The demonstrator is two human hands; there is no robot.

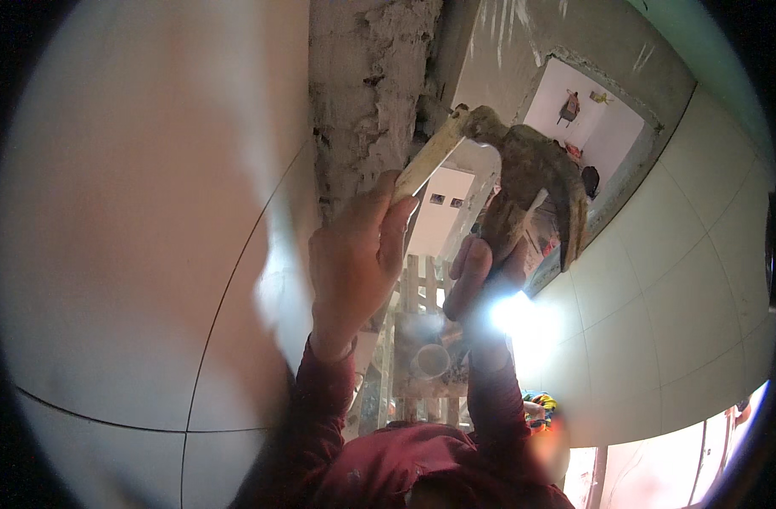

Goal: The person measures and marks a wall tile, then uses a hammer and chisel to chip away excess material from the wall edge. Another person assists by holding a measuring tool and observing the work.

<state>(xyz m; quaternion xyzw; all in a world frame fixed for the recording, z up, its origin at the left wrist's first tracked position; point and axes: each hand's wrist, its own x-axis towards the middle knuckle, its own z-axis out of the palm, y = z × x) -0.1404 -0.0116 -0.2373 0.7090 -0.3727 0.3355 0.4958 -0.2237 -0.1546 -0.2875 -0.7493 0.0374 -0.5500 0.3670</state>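
Note:
Both my hands are raised in front of a wall opening. My left hand (354, 254) is closed around a pale wooden handle (435, 157), which slants up and to the right. At its top end, a dark, crusted lump (485, 125) meets a brown, mud-caked tool (532, 165) with a broad curved edge; I cannot tell whether they are joined. My right hand (485, 276) is closed on the lower, wood-like end of this brown tool. Its exact kind is unclear, and glare partly washes out the right wrist.
Large pale tiles (142, 254) cover the wall close on the left, and smaller tiles (668, 280) the right wall. Rough bare masonry (371, 93) runs up between them. A rectangular opening (634, 127) looks into another room. Below stand wooden slats (388, 365) and a round container (431, 361).

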